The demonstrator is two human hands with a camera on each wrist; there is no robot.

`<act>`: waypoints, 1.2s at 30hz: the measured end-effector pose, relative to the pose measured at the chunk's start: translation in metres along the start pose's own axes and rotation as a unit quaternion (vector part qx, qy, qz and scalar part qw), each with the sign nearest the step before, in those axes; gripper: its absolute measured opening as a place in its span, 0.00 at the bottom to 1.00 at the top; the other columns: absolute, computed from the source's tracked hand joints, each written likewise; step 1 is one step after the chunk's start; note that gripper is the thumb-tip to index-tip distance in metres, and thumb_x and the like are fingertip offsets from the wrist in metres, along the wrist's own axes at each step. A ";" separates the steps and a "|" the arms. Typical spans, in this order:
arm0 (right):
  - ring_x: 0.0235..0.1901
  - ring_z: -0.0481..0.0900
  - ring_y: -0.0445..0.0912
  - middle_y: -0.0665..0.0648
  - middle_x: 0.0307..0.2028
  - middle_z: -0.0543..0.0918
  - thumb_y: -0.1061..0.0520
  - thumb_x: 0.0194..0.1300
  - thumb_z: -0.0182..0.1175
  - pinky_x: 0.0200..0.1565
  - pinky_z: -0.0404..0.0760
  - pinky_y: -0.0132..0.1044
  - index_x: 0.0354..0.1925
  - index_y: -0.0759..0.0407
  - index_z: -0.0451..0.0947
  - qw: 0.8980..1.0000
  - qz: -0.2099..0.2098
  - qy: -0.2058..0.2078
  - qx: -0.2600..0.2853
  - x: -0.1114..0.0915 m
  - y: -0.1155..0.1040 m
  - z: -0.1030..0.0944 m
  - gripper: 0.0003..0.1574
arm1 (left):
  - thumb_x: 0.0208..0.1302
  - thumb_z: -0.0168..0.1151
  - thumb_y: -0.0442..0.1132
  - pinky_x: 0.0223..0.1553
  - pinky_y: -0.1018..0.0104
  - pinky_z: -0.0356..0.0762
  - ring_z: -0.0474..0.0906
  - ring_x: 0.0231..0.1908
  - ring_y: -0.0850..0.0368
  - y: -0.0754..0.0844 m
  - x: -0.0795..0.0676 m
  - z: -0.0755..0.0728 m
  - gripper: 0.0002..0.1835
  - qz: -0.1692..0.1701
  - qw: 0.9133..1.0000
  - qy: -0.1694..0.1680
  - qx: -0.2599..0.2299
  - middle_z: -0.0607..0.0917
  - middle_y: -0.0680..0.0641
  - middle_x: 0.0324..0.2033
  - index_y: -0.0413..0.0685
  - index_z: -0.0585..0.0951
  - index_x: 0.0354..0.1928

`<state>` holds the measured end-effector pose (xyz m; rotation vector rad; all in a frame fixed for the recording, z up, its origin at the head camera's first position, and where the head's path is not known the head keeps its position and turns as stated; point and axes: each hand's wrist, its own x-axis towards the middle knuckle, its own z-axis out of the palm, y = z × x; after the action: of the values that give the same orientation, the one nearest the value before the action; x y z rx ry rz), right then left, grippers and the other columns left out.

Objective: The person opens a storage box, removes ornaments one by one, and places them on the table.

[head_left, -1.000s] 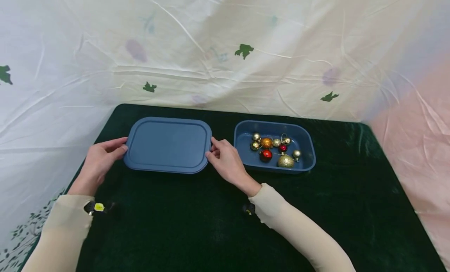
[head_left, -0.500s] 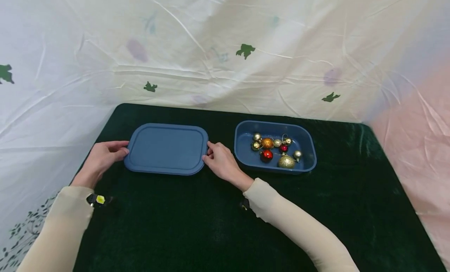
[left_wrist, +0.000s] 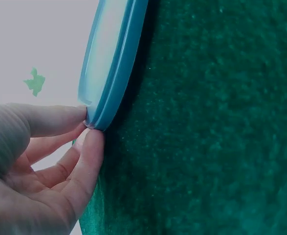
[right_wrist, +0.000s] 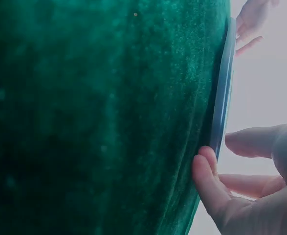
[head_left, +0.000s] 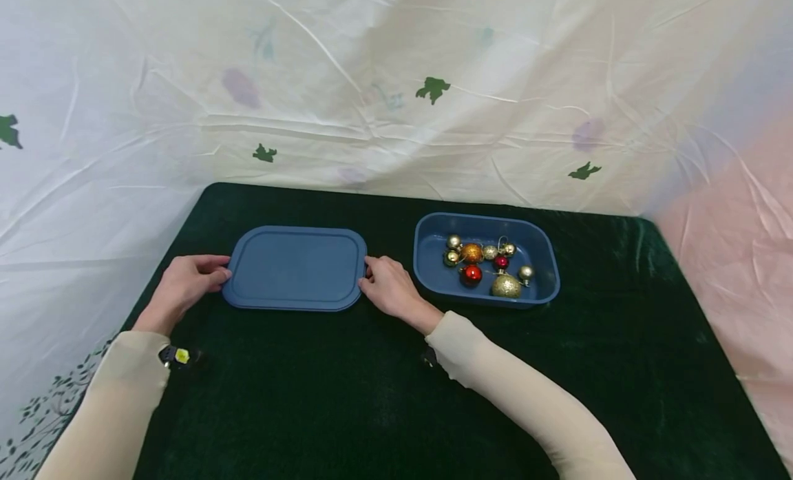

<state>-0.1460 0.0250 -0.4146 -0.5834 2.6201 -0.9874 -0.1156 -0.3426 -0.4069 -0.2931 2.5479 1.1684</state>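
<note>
A blue rectangular lid (head_left: 294, 268) with rounded corners lies flat on the dark green cloth. My left hand (head_left: 188, 284) pinches its left edge; in the left wrist view the thumb is on the upper rim and fingertips meet the lower rim (left_wrist: 115, 78). At the opposite edge is my right hand (head_left: 393, 290). Seen from the right wrist, its fingertips touch the lid's end while the thumb stands slightly apart. Right of that hand sits an uncovered blue box (head_left: 545, 266) holding several small baubles, among them a glittery gold one (head_left: 506, 286) and a red one (head_left: 471, 275).
Green velvet cloth (head_left: 347, 390) covers the table, whose far edge meets a pale hanging sheet (head_left: 347, 74) printed with leaves. More of the sheet hangs at the left and right sides. A small black device (head_left: 180, 356) is strapped at the left wrist.
The lid has come down and slightly towards me onto the cloth, both hands moving with it. My right thumb now stands off the lid. The box and baubles have stayed put.
</note>
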 end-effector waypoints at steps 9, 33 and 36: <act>0.40 0.84 0.43 0.62 0.59 0.83 0.54 0.77 0.58 0.38 0.83 0.36 0.72 0.65 0.70 0.999 -0.011 -0.001 0.044 -0.019 0.002 -0.008 0.31 | 0.81 0.52 0.50 0.58 0.37 0.77 0.77 0.57 0.32 0.008 -0.012 0.012 0.30 0.031 0.997 0.053 0.043 0.74 0.25 0.63 0.33 0.70 0.72; 0.61 0.80 0.47 0.53 0.63 0.81 0.47 0.80 0.55 0.60 0.79 0.53 0.66 0.53 0.78 0.981 -0.118 0.140 0.064 -0.101 0.032 -0.057 0.24 | 0.75 0.57 0.53 0.66 0.29 0.61 0.66 0.71 0.36 0.107 -0.041 0.123 0.30 0.320 0.914 0.238 0.073 0.70 0.40 0.73 0.42 0.76 0.70; 0.62 0.79 0.48 0.54 0.63 0.81 0.47 0.79 0.56 0.60 0.78 0.54 0.66 0.54 0.78 0.979 -0.125 0.156 0.047 -0.108 0.041 -0.064 0.24 | 0.75 0.57 0.55 0.67 0.31 0.61 0.64 0.73 0.37 0.118 -0.039 0.132 0.31 0.343 0.905 0.236 0.086 0.70 0.41 0.74 0.42 0.76 0.70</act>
<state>-0.0870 0.1388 -0.3835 -0.8072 2.7947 -1.3707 -0.0899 -0.1637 -0.3916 0.4701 3.3044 1.1710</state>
